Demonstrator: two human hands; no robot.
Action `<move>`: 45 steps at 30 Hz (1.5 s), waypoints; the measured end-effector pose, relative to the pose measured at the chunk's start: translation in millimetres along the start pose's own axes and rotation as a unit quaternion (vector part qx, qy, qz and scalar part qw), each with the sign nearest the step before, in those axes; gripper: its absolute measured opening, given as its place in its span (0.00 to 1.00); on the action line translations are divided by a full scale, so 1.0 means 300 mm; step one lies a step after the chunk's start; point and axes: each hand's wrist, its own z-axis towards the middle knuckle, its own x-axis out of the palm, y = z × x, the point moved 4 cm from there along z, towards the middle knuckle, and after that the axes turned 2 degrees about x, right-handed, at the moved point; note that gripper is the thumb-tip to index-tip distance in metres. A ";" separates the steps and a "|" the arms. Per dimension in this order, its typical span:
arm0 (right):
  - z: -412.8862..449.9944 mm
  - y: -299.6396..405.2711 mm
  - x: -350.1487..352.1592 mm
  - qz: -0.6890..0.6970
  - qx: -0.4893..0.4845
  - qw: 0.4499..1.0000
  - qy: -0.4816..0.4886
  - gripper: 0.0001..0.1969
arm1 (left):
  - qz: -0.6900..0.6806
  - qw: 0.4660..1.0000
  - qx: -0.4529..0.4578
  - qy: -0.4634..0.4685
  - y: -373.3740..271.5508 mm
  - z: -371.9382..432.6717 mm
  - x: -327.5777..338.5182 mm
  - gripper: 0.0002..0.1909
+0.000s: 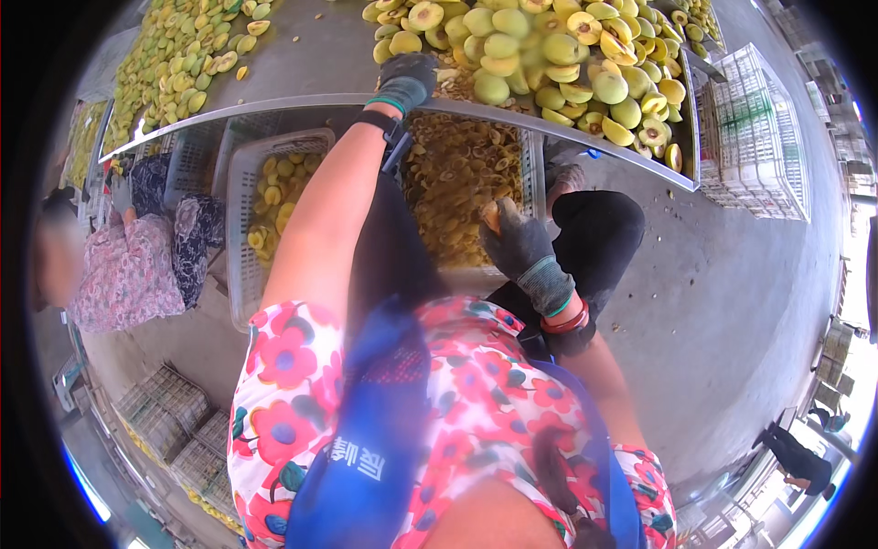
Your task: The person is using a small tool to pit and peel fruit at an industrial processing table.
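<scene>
My left hand [406, 77], in a dark work glove with a teal cuff, reaches over the metal rim of the worktable [302, 103]. Its fingers are curled beside a heap of halved yellow-green stone fruit [507, 48], and whether they hold anything is hidden. Small pale scraps [449, 79] lie on the tabletop just right of it. Lower down, my gloved right hand [518, 240] grips a small orange-brown piece of fruit [491, 215] between thumb and fingers. That hand is above the near right side of a plastic crate [533, 165] filled with brownish fruit stones and scraps [459, 185].
To the left stands a white crate [236, 206] of yellow fruit halves [274, 199]. A co-worker in a patterned top [137, 267] sits beyond it. More halves [178, 62] cover the table's far left. Stacked crates [754, 137] flank the table at right; another person [799, 456] is farther off.
</scene>
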 end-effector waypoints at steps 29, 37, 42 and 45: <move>-0.052 0.136 -0.128 0.416 0.056 0.900 -0.114 0.11 | -0.795 0.589 -0.096 -0.108 -0.432 -0.627 -0.402 0.26; -0.080 0.208 -0.117 0.451 0.003 0.890 0.065 0.16 | -0.796 0.594 -0.042 -0.103 -0.450 -0.633 -0.381 0.31; -0.089 0.265 -0.139 0.607 0.021 0.777 0.169 0.07 | -0.779 0.618 -0.002 -0.106 -0.444 -0.630 -0.387 0.31; -0.087 0.260 -0.131 0.600 0.023 0.792 0.110 0.06 | -0.807 0.580 -0.015 -0.110 -0.455 -0.621 -0.403 0.32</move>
